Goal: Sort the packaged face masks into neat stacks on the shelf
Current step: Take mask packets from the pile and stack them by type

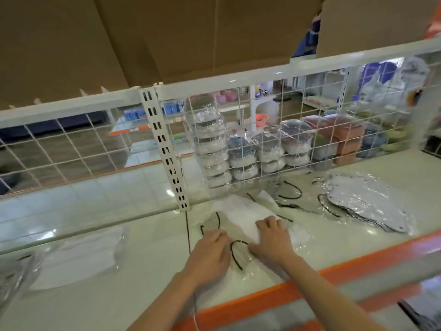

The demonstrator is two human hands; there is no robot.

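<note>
A pile of white face masks point(241, 217) in clear plastic bags, with black ear loops, lies on the white shelf point(148, 278). My left hand point(211, 253) rests palm down on the pile's near left part. My right hand point(270, 238) presses flat on the white masks just to its right. A black loop shows between the two hands. A second stack of grey-white packaged masks point(365, 203) lies to the right. Another bagged white mask pack point(78, 256) sits on the left side of the shelf.
A white wire grid panel point(76, 149) and a slotted upright point(167, 154) back the shelf. Behind the grid stand stacks of packaged goods point(269, 151). The shelf's front edge is orange point(334, 271). Cardboard boxes point(167, 37) sit overhead.
</note>
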